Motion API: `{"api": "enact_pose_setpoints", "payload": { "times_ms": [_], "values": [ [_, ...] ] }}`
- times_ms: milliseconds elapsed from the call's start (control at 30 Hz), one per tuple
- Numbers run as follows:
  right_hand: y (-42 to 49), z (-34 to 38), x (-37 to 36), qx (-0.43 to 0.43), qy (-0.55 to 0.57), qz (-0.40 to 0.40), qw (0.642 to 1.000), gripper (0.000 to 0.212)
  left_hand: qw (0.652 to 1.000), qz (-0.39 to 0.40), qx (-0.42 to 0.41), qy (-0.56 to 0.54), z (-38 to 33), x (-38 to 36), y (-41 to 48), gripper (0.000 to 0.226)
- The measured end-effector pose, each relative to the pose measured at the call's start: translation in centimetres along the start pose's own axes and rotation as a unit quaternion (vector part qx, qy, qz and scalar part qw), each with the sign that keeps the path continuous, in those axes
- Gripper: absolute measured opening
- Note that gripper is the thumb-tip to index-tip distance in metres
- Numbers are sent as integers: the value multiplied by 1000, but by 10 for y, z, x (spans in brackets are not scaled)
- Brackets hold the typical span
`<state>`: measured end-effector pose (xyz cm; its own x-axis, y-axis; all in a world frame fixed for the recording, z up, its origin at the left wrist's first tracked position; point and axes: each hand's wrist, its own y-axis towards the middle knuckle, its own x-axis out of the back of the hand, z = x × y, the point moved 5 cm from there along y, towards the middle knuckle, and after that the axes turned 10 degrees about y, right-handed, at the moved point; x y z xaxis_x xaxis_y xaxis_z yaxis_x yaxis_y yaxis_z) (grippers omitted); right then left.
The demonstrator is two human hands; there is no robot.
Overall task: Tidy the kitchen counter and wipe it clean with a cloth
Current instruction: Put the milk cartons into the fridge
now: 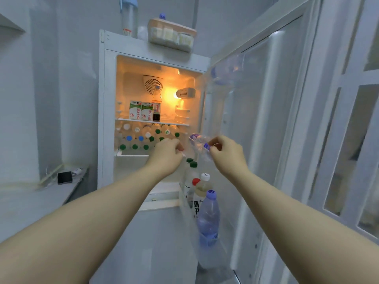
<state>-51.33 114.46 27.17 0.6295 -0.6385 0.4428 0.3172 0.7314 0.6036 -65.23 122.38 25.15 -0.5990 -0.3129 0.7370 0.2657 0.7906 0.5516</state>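
A white fridge (106,119) stands open in front of me, lit inside. My right hand (226,154) grips a clear plastic bottle (198,140) with a purple label, held tilted just in front of the lower shelf's right end. My left hand (167,155) reaches to the front edge of the lower shelf (131,153), fingers curled; whether it holds anything is hidden. That shelf is packed with several bottles (141,138) with green, blue and white caps. Two milk cartons (140,110) and a dark sauce bottle (156,109) stand on the upper shelf.
The open fridge door (256,119) swings to the right; its lower rack holds several bottles, among them a large purple-capped one (208,220). A box (171,34) and a tall bottle (129,15) sit on top of the fridge. A counter (41,199) with a black device (64,177) lies left.
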Motion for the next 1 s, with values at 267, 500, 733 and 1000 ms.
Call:
{"api": "enact_pose_setpoints", "payload": {
  "times_ms": [267,500,733,1000],
  "values": [
    [-25,12,72,285,-294,-218,886,22,1000,13,-19,5,-58,-5,-20,27],
    [-29,-4,96,109,-302,-141,937,31,998,14,-60,17,-88,2,-22,28],
    [-32,10,110,81,-146,-175,970,38,997,15,-77,17,-100,10,-28,30],
    [-27,44,102,116,-219,-200,948,37,997,16,-75,10,-90,28,-35,29]
  ]
}}
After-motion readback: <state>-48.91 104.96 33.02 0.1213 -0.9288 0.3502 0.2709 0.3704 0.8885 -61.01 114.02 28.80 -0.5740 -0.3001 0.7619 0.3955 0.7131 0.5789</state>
